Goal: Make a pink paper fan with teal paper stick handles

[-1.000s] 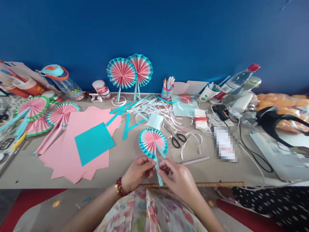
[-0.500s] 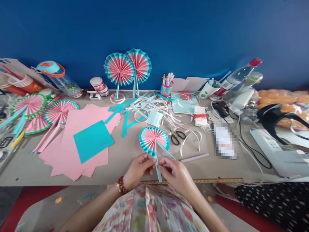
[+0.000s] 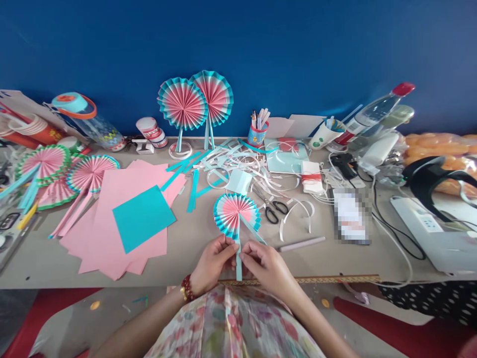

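A round pleated paper fan (image 3: 237,211), pink in the middle with blue edges, lies just beyond my hands. Two pale blue strips hang from it, one towards me and one slanting right. My left hand (image 3: 216,256) pinches the near strip, the fan's handle (image 3: 239,266), close below the pleats. From the other side, the thumb and fingers of my right hand (image 3: 264,261) close on the handle's right edge; their tips are partly hidden. Behind the right hand, the second strip (image 3: 253,229) runs loose.
Black-handled scissors (image 3: 276,211) lie right of the fan, near a pale stick (image 3: 302,244). Pink sheets (image 3: 134,199) with a blue sheet (image 3: 144,219) cover the left. Paper scraps (image 3: 223,159) are heaped behind. Two finished fans (image 3: 182,105) lean on the wall.
The lower end of the handle has swung slightly left and now points straight towards me. Both hands stay at the handle; the view has shifted a little.
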`<state>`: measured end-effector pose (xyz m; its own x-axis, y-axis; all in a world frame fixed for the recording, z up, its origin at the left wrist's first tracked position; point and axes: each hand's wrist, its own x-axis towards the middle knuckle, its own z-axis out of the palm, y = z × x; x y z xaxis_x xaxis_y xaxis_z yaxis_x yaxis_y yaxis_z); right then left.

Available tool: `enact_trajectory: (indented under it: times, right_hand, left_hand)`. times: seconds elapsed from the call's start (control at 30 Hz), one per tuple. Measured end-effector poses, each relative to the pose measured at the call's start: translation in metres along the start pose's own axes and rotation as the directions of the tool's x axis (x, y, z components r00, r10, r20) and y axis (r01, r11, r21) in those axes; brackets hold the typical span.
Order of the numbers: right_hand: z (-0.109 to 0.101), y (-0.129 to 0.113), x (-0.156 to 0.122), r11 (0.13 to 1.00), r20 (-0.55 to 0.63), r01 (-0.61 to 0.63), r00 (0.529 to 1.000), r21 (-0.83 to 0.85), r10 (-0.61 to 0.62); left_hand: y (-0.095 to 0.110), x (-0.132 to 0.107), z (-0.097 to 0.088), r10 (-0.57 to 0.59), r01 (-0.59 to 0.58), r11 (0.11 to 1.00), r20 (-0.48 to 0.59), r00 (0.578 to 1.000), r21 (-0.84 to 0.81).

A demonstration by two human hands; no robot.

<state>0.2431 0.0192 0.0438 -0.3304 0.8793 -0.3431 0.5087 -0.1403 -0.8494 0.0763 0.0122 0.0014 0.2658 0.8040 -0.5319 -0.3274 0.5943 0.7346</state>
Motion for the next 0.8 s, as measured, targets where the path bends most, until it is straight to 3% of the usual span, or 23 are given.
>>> enact_trajectory:
  times: [0.27, 0.57, 0.8]
  right_hand:
    - [0.012, 0.011, 0.006, 0.932, 0.068, -0.057, 0.997, 0.358, 0.035]
    - [0.014, 0.017, 0.009, 0.938, 0.012, -0.044, 0.999, 0.344, 0.042]
    - [0.017, 0.013, 0.010, 0.965, -0.013, -0.018, 1.000, 0.260, 0.022]
  left_hand:
    - [-0.002, 0.000, -0.001, 0.022, -0.022, 1.000, -0.018, 1.000, -0.012]
    - [0.003, -0.004, -0.004, -0.046, 0.050, 0.998, 0.141, 0.989, -0.030]
    - [0.010, -0.010, -0.004, 0.030, -0.049, 0.977, 0.090, 0.995, 0.207]
